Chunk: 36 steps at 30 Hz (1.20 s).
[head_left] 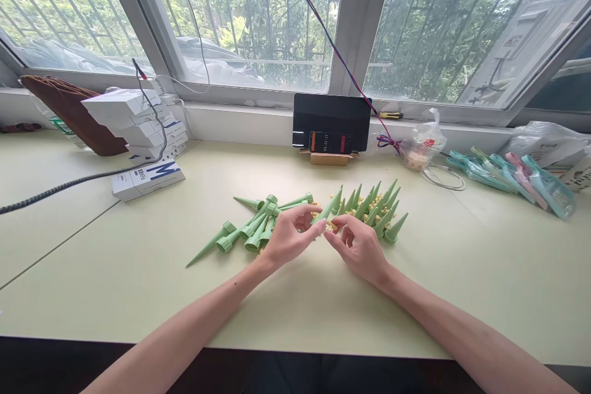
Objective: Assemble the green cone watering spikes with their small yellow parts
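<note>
My left hand is closed round a green plastic watering spike, its point tilted up and away. Against the spike's wide end, my right hand pinches a small yellow piece; its exact shape is too small to make out. Loose green spikes with ribbed caps lie in a heap beside my left hand. Beyond my right hand, several more green spikes stand upright in a close group. Small yellow pieces are scattered among them, partly hidden.
At the back stands a dark tablet with a phone before it on a cardboard stand. White boxes are stacked at the left, a grey cable across them. A bagged cup and plastic-wrapped coloured items lie at the right.
</note>
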### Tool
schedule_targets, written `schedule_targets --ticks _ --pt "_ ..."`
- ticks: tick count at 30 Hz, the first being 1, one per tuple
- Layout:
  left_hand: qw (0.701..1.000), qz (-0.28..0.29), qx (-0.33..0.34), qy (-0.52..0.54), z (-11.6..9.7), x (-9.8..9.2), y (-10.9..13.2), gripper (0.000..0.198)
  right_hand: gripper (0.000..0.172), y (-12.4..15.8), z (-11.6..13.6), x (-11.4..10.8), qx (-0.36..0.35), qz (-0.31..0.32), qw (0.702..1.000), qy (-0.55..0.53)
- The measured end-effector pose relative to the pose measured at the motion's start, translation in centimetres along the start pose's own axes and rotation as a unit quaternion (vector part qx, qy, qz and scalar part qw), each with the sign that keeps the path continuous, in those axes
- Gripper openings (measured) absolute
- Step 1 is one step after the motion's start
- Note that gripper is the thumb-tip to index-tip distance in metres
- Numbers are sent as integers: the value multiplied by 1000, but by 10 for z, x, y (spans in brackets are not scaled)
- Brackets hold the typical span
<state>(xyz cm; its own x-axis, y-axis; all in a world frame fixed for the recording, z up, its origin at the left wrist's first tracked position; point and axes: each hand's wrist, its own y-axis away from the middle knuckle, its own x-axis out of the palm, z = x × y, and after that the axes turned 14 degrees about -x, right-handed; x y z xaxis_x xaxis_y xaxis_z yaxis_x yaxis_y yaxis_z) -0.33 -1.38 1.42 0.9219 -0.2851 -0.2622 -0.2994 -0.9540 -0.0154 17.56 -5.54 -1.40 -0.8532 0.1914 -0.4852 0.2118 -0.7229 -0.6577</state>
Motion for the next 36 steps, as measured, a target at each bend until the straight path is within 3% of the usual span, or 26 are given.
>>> schedule_targets --ticks 16,36 --pt "1000 8 -9 15 4 0 -2 32 13 0 1 0 -25 -4 999 36" --pt "999 25 -31 34 6 -2 -3 33 18 4 -5 1 -66 17 994 83"
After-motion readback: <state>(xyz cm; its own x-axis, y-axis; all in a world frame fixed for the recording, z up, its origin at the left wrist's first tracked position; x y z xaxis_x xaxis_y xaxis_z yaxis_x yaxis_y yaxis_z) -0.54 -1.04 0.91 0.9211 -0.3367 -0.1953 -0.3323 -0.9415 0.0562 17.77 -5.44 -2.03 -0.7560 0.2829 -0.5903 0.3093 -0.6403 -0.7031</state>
